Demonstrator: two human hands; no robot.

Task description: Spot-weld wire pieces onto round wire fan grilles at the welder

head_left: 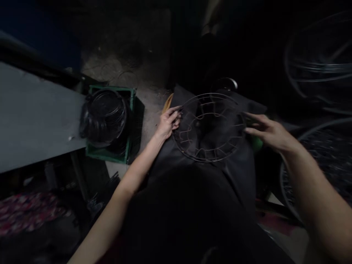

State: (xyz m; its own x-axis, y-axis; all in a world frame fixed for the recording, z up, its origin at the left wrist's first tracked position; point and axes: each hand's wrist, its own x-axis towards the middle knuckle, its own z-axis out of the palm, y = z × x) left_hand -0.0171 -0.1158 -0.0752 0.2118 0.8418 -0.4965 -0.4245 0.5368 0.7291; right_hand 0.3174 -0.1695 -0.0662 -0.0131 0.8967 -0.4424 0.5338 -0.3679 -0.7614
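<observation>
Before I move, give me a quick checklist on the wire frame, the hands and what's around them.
1. Left hand gripping the wire frame at its left rim: ok.
2. Right hand at the opposite rim: ok; whether its fingers are closed on the wire: cannot tell.
3. Frame apart from the green crate on the left: ok, a gap shows between them.
4. Green item by the right hand clear of the frame: cannot tell, partly hidden.
5. Wire joints sound: cannot tell, too dark and fine.
6. Lighting good for close inspection: not ok, the scene is dim.
</observation>
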